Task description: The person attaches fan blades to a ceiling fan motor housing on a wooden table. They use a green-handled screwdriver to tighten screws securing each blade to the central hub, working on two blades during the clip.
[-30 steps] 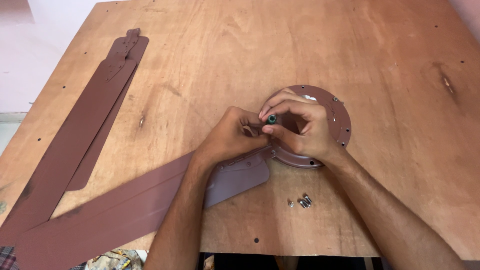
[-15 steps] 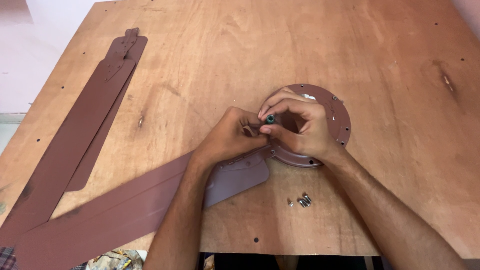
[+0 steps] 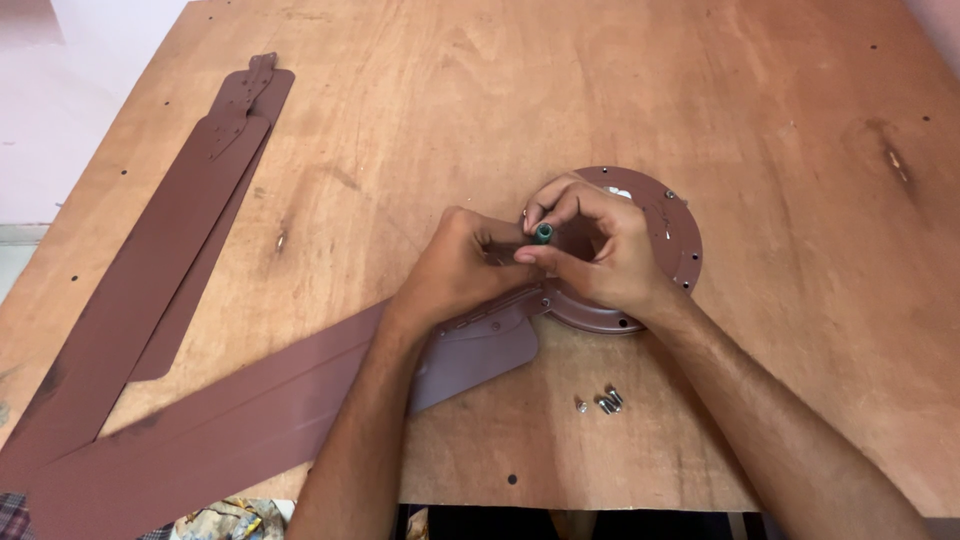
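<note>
A round brown fan motor housing (image 3: 670,215) lies on the wooden table (image 3: 560,110). A long brown fan blade (image 3: 240,420) runs from the bottom left up to the housing's near edge, its bracket end under my hands. My right hand (image 3: 600,250) is curled over the housing's left side, fingers pinching a small green-handled tool (image 3: 543,233) held upright. My left hand (image 3: 460,270) rests closed on the blade's bracket, its fingertips right at the tool's lower end. What lies under the fingers is hidden.
Two more brown fan blades (image 3: 170,260) lie stacked along the table's left side. A few small silver screws (image 3: 603,402) sit near the front edge below the housing. Cloth and clutter (image 3: 215,520) show below the table's front edge at bottom left.
</note>
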